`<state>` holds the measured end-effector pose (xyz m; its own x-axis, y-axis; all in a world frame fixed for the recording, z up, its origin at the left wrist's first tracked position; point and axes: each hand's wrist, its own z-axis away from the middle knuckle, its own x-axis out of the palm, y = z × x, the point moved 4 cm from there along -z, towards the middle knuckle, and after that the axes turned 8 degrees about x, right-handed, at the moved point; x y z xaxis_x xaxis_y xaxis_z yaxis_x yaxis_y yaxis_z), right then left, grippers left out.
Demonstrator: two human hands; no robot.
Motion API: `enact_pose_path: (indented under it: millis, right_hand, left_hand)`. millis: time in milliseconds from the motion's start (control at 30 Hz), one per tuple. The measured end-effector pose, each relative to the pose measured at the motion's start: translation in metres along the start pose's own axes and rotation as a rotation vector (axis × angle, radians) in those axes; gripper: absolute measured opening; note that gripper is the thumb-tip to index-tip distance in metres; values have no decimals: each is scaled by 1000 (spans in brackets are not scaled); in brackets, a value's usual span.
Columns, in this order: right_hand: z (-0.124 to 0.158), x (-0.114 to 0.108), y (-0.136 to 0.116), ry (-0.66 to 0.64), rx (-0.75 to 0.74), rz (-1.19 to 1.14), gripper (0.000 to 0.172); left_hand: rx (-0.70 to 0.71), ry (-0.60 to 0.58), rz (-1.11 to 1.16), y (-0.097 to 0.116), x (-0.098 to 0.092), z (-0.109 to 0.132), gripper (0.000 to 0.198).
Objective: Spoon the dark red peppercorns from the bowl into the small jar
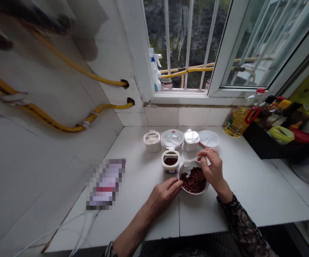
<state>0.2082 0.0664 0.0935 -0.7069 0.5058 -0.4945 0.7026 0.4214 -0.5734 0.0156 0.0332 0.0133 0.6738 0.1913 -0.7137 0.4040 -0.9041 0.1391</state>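
Observation:
A pale pink bowl (181, 185) full of dark red dried pieces stands on the white counter (251, 185). My left hand (163, 194) rests against the bowl's left rim, fingers curled on it. Over the bowl's far edge, my right hand (213, 169) pinches a small white spoon (190, 161) that points left. Just behind the bowl sits an open white jar (170, 162) with dark red contents, its clear lid (172, 138) flipped up.
Two closed white jars (152, 141) (191, 140) and a white lid or dish (209, 138) stand behind. An oil bottle (240, 119) and sauce bottles (283, 110) crowd the right. A phone-like object (106, 184) with cables lies at left. Spray bottles (156, 71) stand on the window sill.

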Motion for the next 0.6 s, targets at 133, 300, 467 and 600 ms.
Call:
enact_pose_path:
  millis: [133, 300, 467, 600]
  right_hand:
    - [5, 10, 13, -177, -7, 138, 19]
    - [13, 26, 12, -360, 1, 127, 18]
    - [13, 22, 22, -315, 198, -5, 21]
    - [12, 19, 29, -281, 329, -71, 20]
  left_hand:
    - [-2, -3, -3, 0, 0, -1, 17]
    - [-1, -2, -10, 0, 0, -1, 18]
    - [9, 11, -14, 0, -1, -1, 17]
    - [12, 5, -5, 0, -1, -1, 17]
